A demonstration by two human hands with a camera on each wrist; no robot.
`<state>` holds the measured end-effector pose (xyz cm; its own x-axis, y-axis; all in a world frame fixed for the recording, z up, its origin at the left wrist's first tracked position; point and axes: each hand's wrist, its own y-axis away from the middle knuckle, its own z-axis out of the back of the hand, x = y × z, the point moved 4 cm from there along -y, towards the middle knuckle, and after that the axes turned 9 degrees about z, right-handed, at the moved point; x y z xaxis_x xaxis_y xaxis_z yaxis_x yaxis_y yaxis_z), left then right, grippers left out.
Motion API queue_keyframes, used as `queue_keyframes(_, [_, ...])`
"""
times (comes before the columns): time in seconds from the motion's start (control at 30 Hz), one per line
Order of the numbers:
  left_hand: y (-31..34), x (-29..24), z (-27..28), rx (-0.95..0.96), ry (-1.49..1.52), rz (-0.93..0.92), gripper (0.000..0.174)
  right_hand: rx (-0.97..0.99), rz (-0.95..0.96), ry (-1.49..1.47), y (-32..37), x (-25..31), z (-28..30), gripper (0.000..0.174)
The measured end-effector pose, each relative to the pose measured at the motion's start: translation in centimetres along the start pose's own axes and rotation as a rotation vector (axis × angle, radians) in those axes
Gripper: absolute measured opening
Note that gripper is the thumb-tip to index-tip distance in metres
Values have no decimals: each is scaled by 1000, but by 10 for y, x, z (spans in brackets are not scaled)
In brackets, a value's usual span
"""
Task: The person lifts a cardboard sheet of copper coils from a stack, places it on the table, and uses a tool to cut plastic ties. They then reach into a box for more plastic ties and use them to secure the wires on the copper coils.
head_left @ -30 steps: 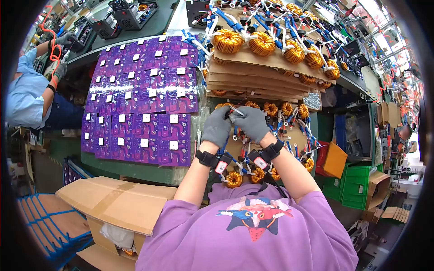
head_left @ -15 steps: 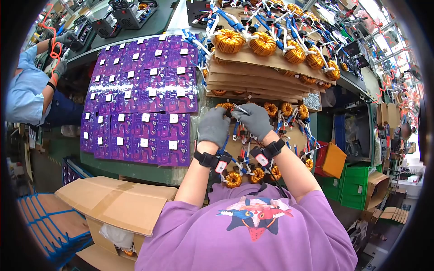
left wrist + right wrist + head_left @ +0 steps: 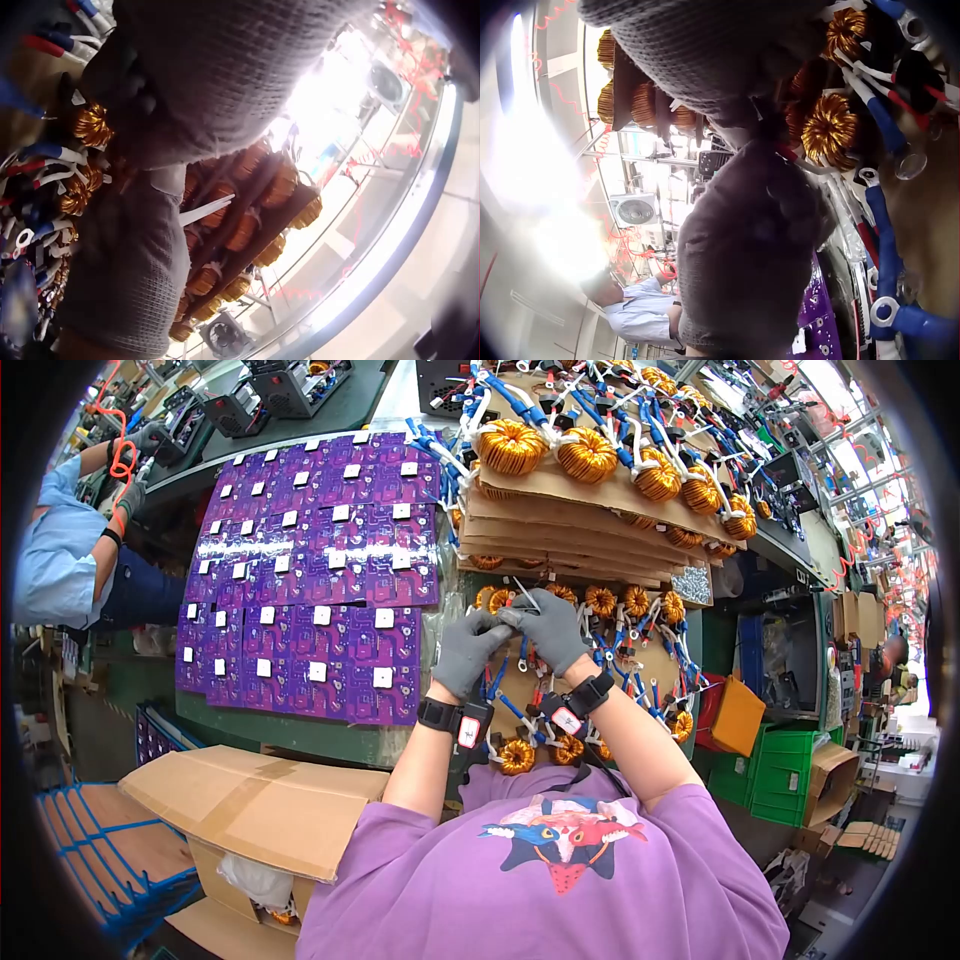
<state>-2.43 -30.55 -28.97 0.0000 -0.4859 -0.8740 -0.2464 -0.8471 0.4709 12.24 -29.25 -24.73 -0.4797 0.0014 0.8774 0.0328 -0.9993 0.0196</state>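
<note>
Head cam, L hand (image 3: pixel 470 650), R hand (image 3: pixel 548 628) both pinch white strip (image 3: pixel 524 596) btw fingertips

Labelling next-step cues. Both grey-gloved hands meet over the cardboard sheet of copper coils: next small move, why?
Probably pull the thin white strip tight, I'd judge: the grey-gloved left hand and right hand pinch together at its base, its free end pokes up between them, above the copper-wound ring coils.

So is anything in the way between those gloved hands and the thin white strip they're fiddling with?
Nothing visible. The fingers of the left hand and right hand meet and pinch the thin white strip, which sticks up between them above the copper coils.
</note>
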Motion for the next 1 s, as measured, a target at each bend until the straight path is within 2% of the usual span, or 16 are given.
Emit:
queue_keyframes(0.17, [16, -6, -9, 64, 316, 29, 13, 25, -53, 47, -5, -4, -4, 32])
queue_keyframes(0.3, [19, -14, -11, 131, 287, -12, 13, -8, -51, -52, -5, -8, -4, 34])
queue_keyframes(0.37, [16, -14, -12, 131, 254, 49, 15, -33, -43, -134, -6, -9, 0, 35])
queue_keyframes(0.43, [11, -13, -8, 126, 307, 77, 17, -16, -60, -184, -8, -7, 5, 39])
queue_keyframes(0.5, [7, -13, -6, 123, 363, 105, 20, 99, -96, -202, -12, -12, 10, 43])
queue_keyframes(0.57, [5, -22, -6, 172, 261, -28, 20, 116, -100, -192, -13, -13, 15, 41])
queue_keyframes(0.63, [-1, -18, -8, 137, 179, -48, 17, 156, -110, -178, -13, -14, 16, 38])
queue_keyframes(0.67, [-3, -17, -8, 79, 40, -79, 15, 156, -109, -177, -13, -12, 16, 38])
queue_keyframes(0.7, [-2, -20, -8, 20, -99, -109, 14, 138, -160, -316, -12, -11, 15, 35])
queue_keyframes(0.73, [-1, -23, -10, 20, -98, -108, 14, 119, -211, -456, -10, -10, 14, 32])
queue_keyframes(0.8, [1, -26, -10, 2, 35, 8, 16, 120, -247, -468, -12, -10, 15, 31])
queue_keyframes(1.0, [-2, -25, -3, -7, 167, 11, 17, 193, -409, -526, -15, -20, 19, 31])
